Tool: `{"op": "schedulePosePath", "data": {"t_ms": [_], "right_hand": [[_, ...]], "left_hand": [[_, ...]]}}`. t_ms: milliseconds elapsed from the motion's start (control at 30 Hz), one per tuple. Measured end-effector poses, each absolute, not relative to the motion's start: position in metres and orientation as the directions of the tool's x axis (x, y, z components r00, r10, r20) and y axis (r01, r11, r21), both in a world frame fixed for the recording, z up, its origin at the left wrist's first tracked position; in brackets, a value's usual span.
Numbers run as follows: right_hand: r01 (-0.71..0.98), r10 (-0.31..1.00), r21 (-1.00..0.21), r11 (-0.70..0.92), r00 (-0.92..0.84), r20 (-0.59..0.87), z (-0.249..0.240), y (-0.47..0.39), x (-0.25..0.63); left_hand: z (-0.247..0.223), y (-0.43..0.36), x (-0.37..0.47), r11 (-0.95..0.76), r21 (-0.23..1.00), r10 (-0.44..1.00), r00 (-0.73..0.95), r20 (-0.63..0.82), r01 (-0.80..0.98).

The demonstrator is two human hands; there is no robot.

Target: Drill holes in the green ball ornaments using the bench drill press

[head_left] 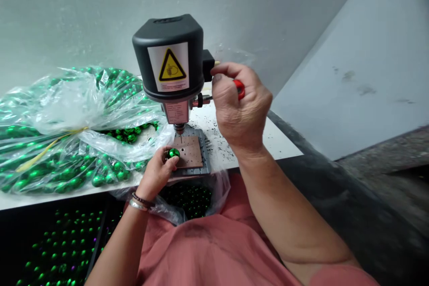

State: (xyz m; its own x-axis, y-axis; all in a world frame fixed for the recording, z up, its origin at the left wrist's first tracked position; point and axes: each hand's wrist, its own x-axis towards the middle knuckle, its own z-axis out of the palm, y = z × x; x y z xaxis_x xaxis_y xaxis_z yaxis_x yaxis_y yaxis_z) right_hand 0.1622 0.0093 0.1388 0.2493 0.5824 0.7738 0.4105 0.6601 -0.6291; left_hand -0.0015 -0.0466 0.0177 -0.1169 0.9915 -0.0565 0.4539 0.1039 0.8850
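One benchtop drill press (169, 56) stands on one white table (284, 145), with one thin drill bit (181, 138) pointing down over one brown plate (194, 152) on one grey base (205, 161); two bare hands are at it. The left hand (158, 170) grasps one green ball (173, 155) between thumb and fingers, at the plate's near left part, just beside one dark hole; two bracelets (140, 201), one dark and beaded, one silvery, circle that wrist. The right hand (239, 107) is closed around one red knob (239, 90) on the press's right side, its index finger reaching to the black side box (208, 65); whether it touches there, I cannot tell.

One large clear bag (60, 107), gathered with one yellow tie (50, 148), lies left of the press, full of green balls too many to count; a second clear bag (223, 190) below the table edge surrounds more.

The held ball is round, glossy, metallic green, with bright highlights; fingers partly cover it; dark specks dot the plate and table.
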Motion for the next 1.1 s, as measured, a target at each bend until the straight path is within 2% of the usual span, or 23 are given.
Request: {"op": "schedulePosePath", "data": {"t_ms": [133,367,533,700,867,1100], "right_hand": [[0.39,0.589,-0.639,0.663,0.256,0.767,0.139,0.01,0.163],[0.405,0.593,-0.626,0.666,0.222,0.774,0.137,0.01,0.164],[0.415,0.594,-0.615,0.671,0.197,0.78,0.139,0.012,0.166],[0.418,0.664,-0.648,0.637,0.131,0.736,0.158,0.026,0.17],[0.496,0.73,-0.683,0.536,0.135,0.67,0.179,0.052,0.169],[0.579,0.794,-0.704,0.41,0.154,0.589,0.189,0.071,0.164]], "left_hand": [[0.012,-0.029,-0.003,0.146,0.89,0.989,-0.029,-0.148,0.432],[0.015,-0.01,0.005,0.211,0.793,0.975,-0.069,-0.209,0.571],[0.02,-0.007,0.008,0.134,0.736,0.988,-0.032,-0.152,0.664],[0.018,-0.005,0.007,0.013,0.634,0.997,0.036,-0.064,0.773],[0.013,-0.006,0.009,0.011,0.583,1.0,-0.011,-0.004,0.813],[0.011,-0.002,0.011,0.034,0.566,0.999,-0.037,-0.006,0.824]]}}
